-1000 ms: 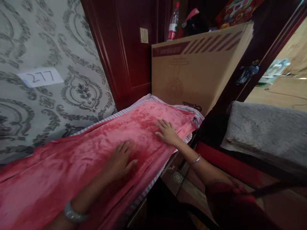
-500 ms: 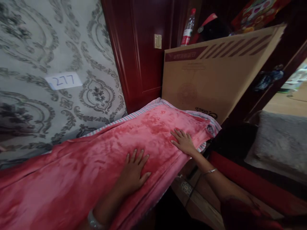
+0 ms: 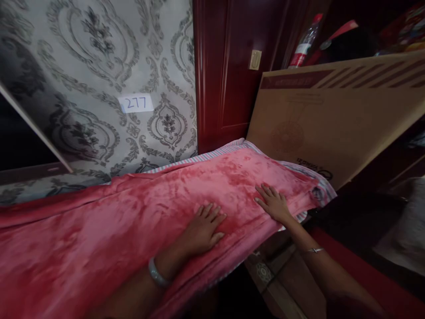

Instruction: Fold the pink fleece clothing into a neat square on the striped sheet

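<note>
A pink plush blanket [image 3: 159, 199] with darker smudged patches lies spread over a long surface. Its striped edging [image 3: 219, 153] shows along the wall side and the right end. My left hand [image 3: 201, 230] rests palm down near the middle, fingers stretched out, with a bracelet on the wrist. Farther right, my right hand [image 3: 274, 204] lies flat on the fabric close to the right end, its fingers spread. Neither hand grips anything. What bears the blanket is hidden beneath it.
A large cardboard box [image 3: 332, 110] stands upright past the right end, with a plastic bottle [image 3: 303, 44] behind it. Patterned wallpaper with a card reading 277 [image 3: 136, 103] backs the far side. At the left is a dark screen [image 3: 23, 137]; lower right, a grey cushion [image 3: 411, 226].
The view has turned left, so everything sits farther right and the dark screen has come in at the left. Both hands remain flat on the blanket.
</note>
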Tool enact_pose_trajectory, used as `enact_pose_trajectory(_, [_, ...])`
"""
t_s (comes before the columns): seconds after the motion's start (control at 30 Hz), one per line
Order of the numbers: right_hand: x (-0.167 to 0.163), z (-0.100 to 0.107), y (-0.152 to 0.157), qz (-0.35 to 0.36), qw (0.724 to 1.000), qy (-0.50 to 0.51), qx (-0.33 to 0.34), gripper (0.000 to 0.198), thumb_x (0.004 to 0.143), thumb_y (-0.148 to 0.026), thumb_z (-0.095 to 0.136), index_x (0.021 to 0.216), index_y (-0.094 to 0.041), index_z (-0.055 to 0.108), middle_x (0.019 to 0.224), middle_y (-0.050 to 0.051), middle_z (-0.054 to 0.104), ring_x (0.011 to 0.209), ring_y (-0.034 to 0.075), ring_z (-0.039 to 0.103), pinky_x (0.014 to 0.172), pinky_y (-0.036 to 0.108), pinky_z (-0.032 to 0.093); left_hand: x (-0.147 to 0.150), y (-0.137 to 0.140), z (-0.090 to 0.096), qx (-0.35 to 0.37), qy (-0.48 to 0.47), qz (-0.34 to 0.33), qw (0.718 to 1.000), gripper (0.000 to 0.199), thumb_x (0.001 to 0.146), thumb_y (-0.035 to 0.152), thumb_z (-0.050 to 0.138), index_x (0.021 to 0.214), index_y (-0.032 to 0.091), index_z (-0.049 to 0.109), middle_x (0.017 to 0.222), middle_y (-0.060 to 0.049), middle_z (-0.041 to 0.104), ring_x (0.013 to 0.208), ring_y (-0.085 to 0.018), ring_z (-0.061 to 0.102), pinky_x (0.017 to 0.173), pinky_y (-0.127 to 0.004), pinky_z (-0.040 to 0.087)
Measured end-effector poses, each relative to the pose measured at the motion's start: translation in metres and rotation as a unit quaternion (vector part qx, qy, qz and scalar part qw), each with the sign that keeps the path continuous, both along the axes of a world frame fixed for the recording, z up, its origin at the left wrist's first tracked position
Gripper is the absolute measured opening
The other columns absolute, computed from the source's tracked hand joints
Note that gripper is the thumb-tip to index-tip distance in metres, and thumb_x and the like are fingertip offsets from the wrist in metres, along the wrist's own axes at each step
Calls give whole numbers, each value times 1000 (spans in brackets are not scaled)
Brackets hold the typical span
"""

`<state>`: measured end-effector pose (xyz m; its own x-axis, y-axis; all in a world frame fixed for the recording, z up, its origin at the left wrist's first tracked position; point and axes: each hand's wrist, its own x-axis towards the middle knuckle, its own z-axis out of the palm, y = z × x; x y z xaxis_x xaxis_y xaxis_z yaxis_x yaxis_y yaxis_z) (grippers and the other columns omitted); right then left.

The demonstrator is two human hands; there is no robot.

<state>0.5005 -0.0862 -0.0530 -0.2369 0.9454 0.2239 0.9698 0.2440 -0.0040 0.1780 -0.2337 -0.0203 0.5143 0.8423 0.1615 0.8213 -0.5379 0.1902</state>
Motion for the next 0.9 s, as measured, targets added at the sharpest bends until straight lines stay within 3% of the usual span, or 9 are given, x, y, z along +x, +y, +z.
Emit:
enact_pose_trajectory(0.2, [1,-1,-1,3,1000,5,-15,61,102,-57,27,156,-33,40,165,5,35,149,35,32,113,67,33,3,-4,16,-70,0,-29,997,58,102,46,42,157,29,35,165,-5,34,156,-30,21,126,-61,16])
enact_pose_trajectory(0.33, [3,3,2,5,999,0,-34,61,101,-57,29,156,-33,40,165,6,34,150,36,31,113,68,33,4,-5,18,-88,-29,-58,994,52,103,42,38,154,32,41,163,-2,38,155,-25,24,126,-57,16])
enact_pose_trajectory(0.47, [-2,18,10,6,997,3,-79,60,99,-53,37,154,-29,45,161,9,41,147,36,38,110,64,39,0,-5,19,-72,-68,-76,992,45,101,33,42,145,30,54,154,-4,53,146,-21,43,124,-47,27])
enact_pose_trajectory(0.53, [-18,29,12,50,997,21,-57,59,99,-49,41,151,-24,49,157,12,47,144,35,43,112,57,41,-10,-4,26,-62,-75,-75,992,44,99,32,45,140,29,58,148,-5,58,139,-20,51,119,-42,36])
enact_pose_trajectory(0.6, [-49,40,11,128,991,46,-16,59,99,-45,44,151,-20,50,154,14,50,142,33,45,116,51,39,-27,-3,35,-42,-55,-27,997,43,97,32,47,139,29,60,146,-6,60,137,-22,53,117,-43,39])
enact_pose_trajectory(0.67, [-92,49,3,222,973,65,-3,61,99,-45,44,154,-19,46,155,15,48,143,33,43,118,50,36,-51,-3,44,-13,-14,79,997,47,97,33,47,142,27,57,149,-8,57,140,-27,49,120,-50,35])
enact_pose_trajectory(0.8, [-190,57,-31,376,924,63,-42,65,102,-51,42,160,-21,35,164,16,33,151,32,31,119,53,32,-97,-16,42,20,69,318,945,61,98,40,45,153,13,42,160,-19,41,151,-36,31,121,-60,26])
enact_pose_trajectory(0.9, [-239,52,-58,452,889,48,-59,67,102,-55,42,161,-24,31,167,13,26,155,30,22,121,55,24,-113,-30,27,28,101,361,926,63,100,44,41,154,12,39,162,-20,35,152,-36,29,121,-60,26])
